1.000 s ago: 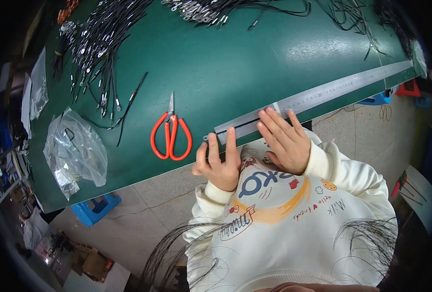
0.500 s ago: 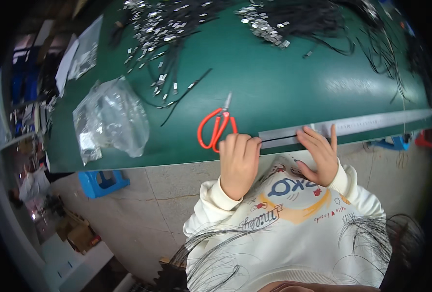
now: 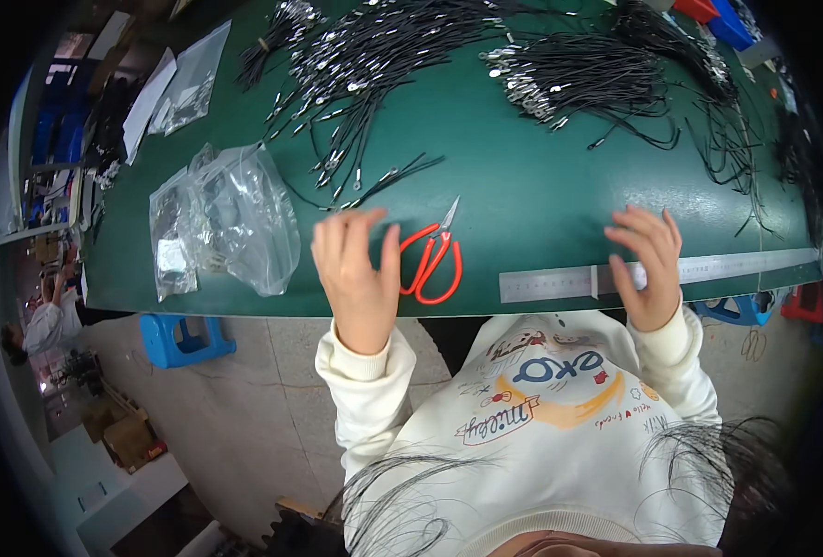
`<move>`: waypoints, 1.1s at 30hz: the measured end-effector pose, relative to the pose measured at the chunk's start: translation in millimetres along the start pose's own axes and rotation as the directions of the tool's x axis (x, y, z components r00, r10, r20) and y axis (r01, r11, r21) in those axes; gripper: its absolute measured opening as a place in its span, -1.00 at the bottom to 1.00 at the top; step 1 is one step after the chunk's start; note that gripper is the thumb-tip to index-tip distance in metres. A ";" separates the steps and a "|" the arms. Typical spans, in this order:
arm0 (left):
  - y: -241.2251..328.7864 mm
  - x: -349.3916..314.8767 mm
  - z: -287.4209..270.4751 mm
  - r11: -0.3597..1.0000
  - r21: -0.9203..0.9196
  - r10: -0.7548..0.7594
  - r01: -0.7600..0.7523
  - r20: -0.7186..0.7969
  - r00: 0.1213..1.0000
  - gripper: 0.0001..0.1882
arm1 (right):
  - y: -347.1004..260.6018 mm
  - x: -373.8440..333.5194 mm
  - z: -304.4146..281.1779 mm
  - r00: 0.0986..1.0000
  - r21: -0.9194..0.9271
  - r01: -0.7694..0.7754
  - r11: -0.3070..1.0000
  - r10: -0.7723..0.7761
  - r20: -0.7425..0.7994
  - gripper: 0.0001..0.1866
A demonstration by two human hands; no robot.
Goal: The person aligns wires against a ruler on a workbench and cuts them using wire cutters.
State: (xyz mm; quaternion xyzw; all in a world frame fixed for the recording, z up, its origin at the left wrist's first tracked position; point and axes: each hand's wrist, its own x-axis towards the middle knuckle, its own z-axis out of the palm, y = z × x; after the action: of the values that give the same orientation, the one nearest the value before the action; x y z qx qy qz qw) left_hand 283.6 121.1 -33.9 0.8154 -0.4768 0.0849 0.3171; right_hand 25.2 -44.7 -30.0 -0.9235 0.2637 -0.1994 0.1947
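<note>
My left hand (image 3: pixel 356 274) is over the front part of the green table, its fingers curved and the thumb apart, with nothing visible in it. Just right of it lie scissors (image 3: pixel 444 243) with red handles, blades pointing away from me. A metal ruler (image 3: pixel 745 266) lies along the near edge, with a pale crosspiece (image 3: pixel 594 281) across it. My right hand (image 3: pixel 650 269) hovers at the ruler's middle, fingers spread and holding nothing. A few black cables with metal ring ends (image 3: pixel 398 175) lie beyond the scissors.
Heaps of black cables (image 3: pixel 393 51) and more cables (image 3: pixel 592 79) fill the far side. Clear plastic bags (image 3: pixel 249 223) lie at the left. Blue and red bins (image 3: pixel 732 23) stand at the far right corner. A blue stool (image 3: pixel 184 342) is below the table's left edge.
Both hands have come apart: the left moved left and let go of the black cable, which is gone from the ruler. My right hand lifted and shifted right.
</note>
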 end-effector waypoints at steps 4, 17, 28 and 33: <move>-5.7 -15.5 8.2 0.999 -0.033 -0.035 0.038 0.086 0.996 -0.83 | 10.7 29.8 -16.0 0.995 -0.109 0.051 0.993 -0.059 -0.076 -0.70; -52.5 46.0 42.5 0.997 0.003 -0.076 0.078 0.279 0.957 -0.91 | 16.6 37.3 -5.3 0.992 -0.027 0.127 0.992 -0.127 0.005 -0.77; -5.5 56.6 36.8 0.969 -0.245 0.003 0.024 0.110 0.994 -0.87 | 113.8 96.6 11.1 0.991 -0.224 0.101 0.969 -0.118 -0.065 -0.70; 28.0 21.9 14.7 0.951 -0.309 0.055 0.022 0.239 0.969 -0.85 | 118.0 109.9 18.9 0.980 -0.234 0.185 0.954 -0.195 -0.021 -0.87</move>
State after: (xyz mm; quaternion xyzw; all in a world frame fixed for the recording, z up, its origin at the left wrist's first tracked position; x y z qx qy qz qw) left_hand 269.5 86.8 -23.6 0.7557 -0.5266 -0.0893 0.3790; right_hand 71.6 -194.6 -71.6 -0.9563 0.1991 -0.2054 0.0601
